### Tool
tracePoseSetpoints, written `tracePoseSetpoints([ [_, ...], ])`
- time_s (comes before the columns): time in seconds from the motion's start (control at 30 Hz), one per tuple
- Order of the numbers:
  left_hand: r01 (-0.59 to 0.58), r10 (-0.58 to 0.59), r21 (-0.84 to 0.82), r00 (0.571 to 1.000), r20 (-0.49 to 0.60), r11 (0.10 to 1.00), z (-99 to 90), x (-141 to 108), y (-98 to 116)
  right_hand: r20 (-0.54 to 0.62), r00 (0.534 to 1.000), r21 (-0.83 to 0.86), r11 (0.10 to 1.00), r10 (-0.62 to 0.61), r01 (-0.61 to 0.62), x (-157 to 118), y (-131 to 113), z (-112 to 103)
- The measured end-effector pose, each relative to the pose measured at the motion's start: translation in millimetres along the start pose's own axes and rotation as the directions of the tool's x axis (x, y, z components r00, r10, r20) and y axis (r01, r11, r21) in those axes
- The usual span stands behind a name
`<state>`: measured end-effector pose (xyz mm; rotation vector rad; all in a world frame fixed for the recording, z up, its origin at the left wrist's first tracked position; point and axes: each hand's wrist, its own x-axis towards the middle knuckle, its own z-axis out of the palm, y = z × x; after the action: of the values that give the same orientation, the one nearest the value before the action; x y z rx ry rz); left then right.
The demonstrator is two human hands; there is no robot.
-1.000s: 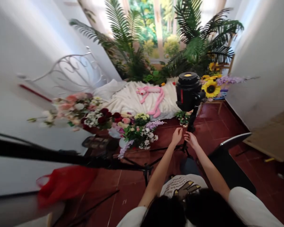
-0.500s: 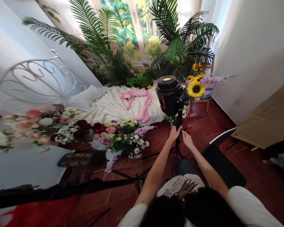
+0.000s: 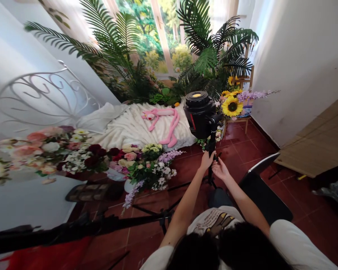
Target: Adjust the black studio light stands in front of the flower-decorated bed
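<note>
A black studio light [image 3: 199, 118] sits on top of a black light stand [image 3: 210, 178] in front of me. My left hand [image 3: 206, 161] is wrapped round the stand's pole just below the light. On the pole's other side, my right hand [image 3: 221, 170] is turned palm up, its fingers loosely bent and apart, close beside the pole. A small dark knob or lever [image 3: 219, 154] juts out just above those fingers. Whether the fingertips touch the pole I cannot tell.
Artificial flowers [image 3: 146, 165] and a black boom pole [image 3: 120, 221] lie to the left. Beyond is a bed with a white blanket [image 3: 120, 129] and a pink plush toy [image 3: 169, 125]. A black chair [image 3: 263, 198] stands at right, sunflowers [image 3: 232, 106] behind the light.
My right hand has turned its palm upward and its fingers have loosened beside the pole, a little lower than before. My left hand stays on the stand. The view has shifted slightly.
</note>
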<state>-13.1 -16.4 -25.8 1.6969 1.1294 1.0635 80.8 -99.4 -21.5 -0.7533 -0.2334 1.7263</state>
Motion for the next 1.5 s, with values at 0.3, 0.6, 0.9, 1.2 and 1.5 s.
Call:
tracePoseSetpoints([
  [0.3,0.018,-0.017,-0.045,1.0,0.027,0.999,1.8,4.5,-8.9,-0.131,0.982,0.221,0.969,0.138,-0.107,5.7,-12.4,-1.2],
  [0.6,-0.012,0.014,-0.055,0.999,0.029,0.998,1.3,5.5,-12.0,-0.147,0.866,-0.698,0.67,-0.478,0.251,8.0,-8.1,-6.9],
  [0.9,-0.013,0.011,-0.079,1.0,-0.022,0.997,9.2,-1.3,-17.0,0.143,0.773,-0.916,0.212,-0.618,0.34,33.2,-37.2,42.7],
  [1.2,-0.051,0.054,0.034,0.996,-0.065,0.998,12.0,-6.2,-19.2,0.196,0.732,-0.916,0.145,-0.653,0.374,64.9,-57.1,68.7],
  [1.5,-0.029,0.039,0.072,0.989,-0.146,0.997,15.5,-6.6,-12.6,0.302,0.673,-0.848,0.132,-0.675,0.513,55.8,-109.1,136.9],
])
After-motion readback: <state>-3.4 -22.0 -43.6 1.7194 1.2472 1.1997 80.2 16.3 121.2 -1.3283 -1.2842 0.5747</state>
